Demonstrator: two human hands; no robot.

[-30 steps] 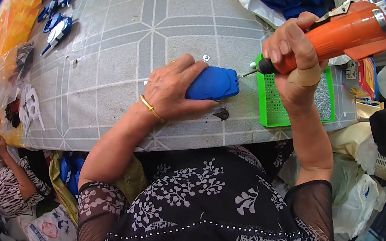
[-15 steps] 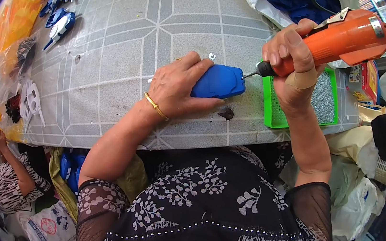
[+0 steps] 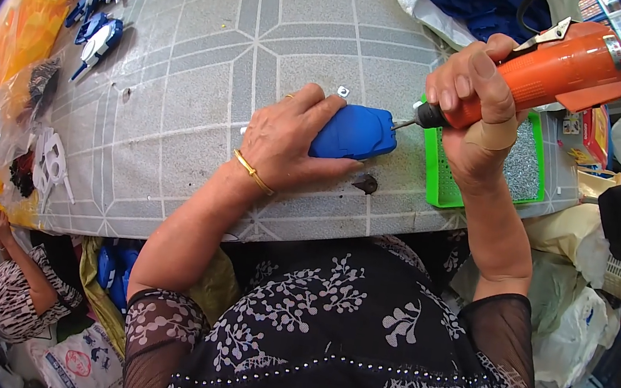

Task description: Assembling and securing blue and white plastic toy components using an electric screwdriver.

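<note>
My left hand is closed round the left part of a blue plastic casing and holds it down on the table. In my right hand is an orange electric screwdriver, tilted, with my fingers wrapped round its front end. Its thin bit reaches the right end of the casing, near a small hole there; whether a screw sits at the tip is too small to tell. Beneath my right wrist stands a green tray of small silvery screws. A small whitish piece lies just beyond the casing.
Blue-and-white assembled parts lie at the far left, beside yellow and clear plastic bags. White plastic pieces rest near the left edge. A dark chip lies before the casing. At far right is a bag of blue pieces. Another person sits lower left.
The view has shifted very slightly. Both hands, the casing and the screwdriver keep nearly the same places, with the bit still at the casing's right end.
</note>
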